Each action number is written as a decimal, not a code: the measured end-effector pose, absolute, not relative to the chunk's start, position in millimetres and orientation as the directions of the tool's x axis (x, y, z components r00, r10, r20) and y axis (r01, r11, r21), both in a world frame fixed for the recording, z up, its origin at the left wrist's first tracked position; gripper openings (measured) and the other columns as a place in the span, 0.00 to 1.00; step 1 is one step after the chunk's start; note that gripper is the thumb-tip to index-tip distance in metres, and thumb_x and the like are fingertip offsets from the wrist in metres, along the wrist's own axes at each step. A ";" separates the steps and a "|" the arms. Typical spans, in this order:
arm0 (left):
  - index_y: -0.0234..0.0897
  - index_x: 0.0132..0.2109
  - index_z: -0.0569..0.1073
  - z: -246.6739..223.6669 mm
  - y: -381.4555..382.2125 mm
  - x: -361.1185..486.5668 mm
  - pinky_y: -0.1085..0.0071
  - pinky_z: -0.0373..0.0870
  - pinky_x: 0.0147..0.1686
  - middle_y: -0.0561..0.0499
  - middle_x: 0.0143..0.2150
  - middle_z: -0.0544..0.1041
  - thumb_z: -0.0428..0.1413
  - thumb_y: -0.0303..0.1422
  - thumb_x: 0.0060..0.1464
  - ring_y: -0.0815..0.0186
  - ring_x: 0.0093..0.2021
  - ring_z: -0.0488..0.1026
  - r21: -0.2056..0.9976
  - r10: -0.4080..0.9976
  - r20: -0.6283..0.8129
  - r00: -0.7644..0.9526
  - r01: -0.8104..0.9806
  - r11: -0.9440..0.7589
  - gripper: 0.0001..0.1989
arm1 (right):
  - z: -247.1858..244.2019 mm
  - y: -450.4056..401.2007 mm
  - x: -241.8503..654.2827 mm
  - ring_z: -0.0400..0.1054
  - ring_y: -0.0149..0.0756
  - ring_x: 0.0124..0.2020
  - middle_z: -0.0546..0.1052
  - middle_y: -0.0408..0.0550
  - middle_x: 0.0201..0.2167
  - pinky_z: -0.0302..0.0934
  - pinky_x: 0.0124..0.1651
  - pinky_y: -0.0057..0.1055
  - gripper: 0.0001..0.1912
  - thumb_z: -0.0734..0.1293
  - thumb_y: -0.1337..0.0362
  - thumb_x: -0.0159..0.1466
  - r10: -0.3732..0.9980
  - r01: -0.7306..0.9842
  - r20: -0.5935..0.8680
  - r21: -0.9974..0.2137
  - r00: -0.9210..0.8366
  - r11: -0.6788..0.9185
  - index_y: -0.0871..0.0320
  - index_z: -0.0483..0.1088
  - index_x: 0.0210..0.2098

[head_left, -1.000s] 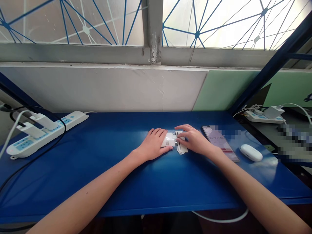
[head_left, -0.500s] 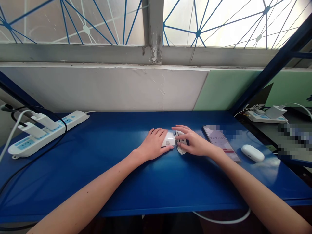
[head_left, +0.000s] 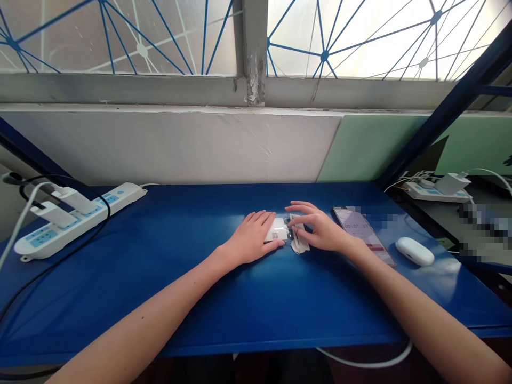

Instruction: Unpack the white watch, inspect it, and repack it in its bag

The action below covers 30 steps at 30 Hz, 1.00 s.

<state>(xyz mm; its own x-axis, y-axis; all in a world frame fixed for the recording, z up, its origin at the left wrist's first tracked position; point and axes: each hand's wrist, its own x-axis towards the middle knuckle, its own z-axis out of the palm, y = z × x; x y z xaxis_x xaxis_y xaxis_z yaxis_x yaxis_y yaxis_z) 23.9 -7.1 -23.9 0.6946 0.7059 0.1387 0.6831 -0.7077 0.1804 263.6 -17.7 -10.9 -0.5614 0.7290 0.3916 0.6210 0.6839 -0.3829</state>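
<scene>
My left hand (head_left: 253, 236) lies flat on a small white packet (head_left: 277, 230) on the blue table, fingers stretched out and covering its left part. A small square printed code shows on the packet's visible face. Beside its right end is a white piece with a ragged lower edge (head_left: 300, 245); whether it is joined to the packet I cannot tell. Over this piece is my right hand (head_left: 320, 228), its fingers spread and bent, with the fingertips at or just above it. The fingers hide the upper part of the piece.
A phone (head_left: 362, 234) showing a timer lies right of my right hand, with a white oval case (head_left: 415, 251) beyond it. At the left stands a white power strip (head_left: 124, 196) with plugged-in chargers and a black cable (head_left: 60, 266). Blue frame bars rise at both sides.
My right hand's fingers have spread and lifted slightly, showing more of the ragged white piece, which looks turned or shifted a little. My left hand keeps its place on the packet.
</scene>
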 end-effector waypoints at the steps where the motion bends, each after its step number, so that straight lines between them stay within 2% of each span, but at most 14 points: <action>1: 0.32 0.65 0.56 -23.8 -7.1 23.8 0.54 0.51 0.62 0.38 0.66 0.60 0.42 0.56 0.61 0.49 0.66 0.56 0.181 0.706 0.138 0.695 0.683 -0.708 0.37 | -10.3 -16.4 264.6 0.62 0.48 0.59 0.75 0.52 0.51 0.61 0.59 0.49 0.12 0.64 0.67 0.63 0.724 0.627 0.438 -0.370 -0.533 0.686 0.55 0.76 0.43; 4: 0.31 0.66 0.56 -23.1 -7.2 24.0 0.53 0.51 0.63 0.38 0.67 0.59 0.42 0.56 0.61 0.49 0.66 0.55 0.183 0.710 0.128 0.693 0.687 -0.704 0.37 | -7.9 -12.7 270.8 0.67 0.45 0.52 0.79 0.51 0.44 0.65 0.55 0.46 0.13 0.63 0.69 0.62 0.705 0.668 0.524 -0.305 -0.477 0.679 0.55 0.75 0.44; 9: 0.31 0.66 0.56 -22.9 -7.5 24.6 0.54 0.50 0.63 0.38 0.67 0.58 0.41 0.56 0.61 0.50 0.66 0.54 0.183 0.713 0.120 0.690 0.691 -0.699 0.38 | -3.7 -11.8 279.9 0.67 0.49 0.53 0.78 0.50 0.44 0.66 0.53 0.47 0.08 0.65 0.66 0.61 0.723 0.715 0.409 -0.206 -0.557 0.668 0.54 0.77 0.35; 13: 0.31 0.65 0.57 -23.0 -7.9 25.3 0.54 0.51 0.63 0.38 0.66 0.60 0.42 0.55 0.61 0.50 0.66 0.56 0.184 0.709 0.145 0.690 0.685 -0.705 0.37 | -1.4 -15.1 274.9 0.67 0.48 0.53 0.78 0.51 0.44 0.66 0.54 0.45 0.10 0.66 0.59 0.63 0.725 0.688 0.355 -0.251 -0.589 0.682 0.53 0.78 0.37; 18: 0.31 0.64 0.58 -22.3 -9.2 25.8 0.54 0.52 0.62 0.38 0.65 0.62 0.42 0.55 0.61 0.50 0.65 0.57 0.184 0.704 0.160 0.692 0.680 -0.710 0.36 | -4.3 -17.7 265.1 0.69 0.47 0.51 0.79 0.51 0.43 0.65 0.54 0.45 0.12 0.63 0.58 0.66 0.721 0.650 0.362 -0.316 -0.591 0.691 0.53 0.77 0.43; 24: 0.33 0.64 0.58 -23.0 -9.2 25.1 0.55 0.51 0.62 0.38 0.65 0.62 0.42 0.55 0.62 0.50 0.65 0.58 0.187 0.702 0.155 0.695 0.677 -0.712 0.35 | -5.5 -21.6 260.0 0.67 0.47 0.54 0.77 0.53 0.48 0.65 0.56 0.43 0.18 0.67 0.54 0.62 0.734 0.597 0.316 -0.433 -0.601 0.675 0.55 0.75 0.48; 27: 0.32 0.64 0.58 -23.1 -8.8 25.1 0.55 0.51 0.62 0.38 0.65 0.63 0.42 0.55 0.62 0.51 0.65 0.58 0.182 0.699 0.163 0.696 0.675 -0.715 0.35 | -3.8 -23.2 258.1 0.67 0.48 0.54 0.78 0.53 0.47 0.65 0.56 0.44 0.18 0.69 0.53 0.60 0.755 0.631 0.318 -0.415 -0.574 0.655 0.56 0.76 0.46; 30: 0.31 0.64 0.59 -22.6 -9.0 25.4 0.55 0.52 0.62 0.38 0.64 0.63 0.42 0.55 0.62 0.51 0.65 0.58 0.178 0.701 0.163 0.694 0.678 -0.713 0.35 | -2.9 -24.1 257.3 0.67 0.50 0.54 0.79 0.52 0.45 0.66 0.54 0.46 0.11 0.69 0.56 0.60 0.771 0.684 0.325 -0.356 -0.548 0.637 0.55 0.78 0.37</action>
<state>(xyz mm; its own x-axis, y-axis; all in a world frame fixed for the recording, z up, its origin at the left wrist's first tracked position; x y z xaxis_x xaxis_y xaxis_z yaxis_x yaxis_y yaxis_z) 25.4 -9.0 -22.6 0.6944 0.7010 0.1625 0.6781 -0.7130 0.1783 257.3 -24.1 -2.9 -0.5484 0.7705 0.3249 0.6839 0.6368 -0.3559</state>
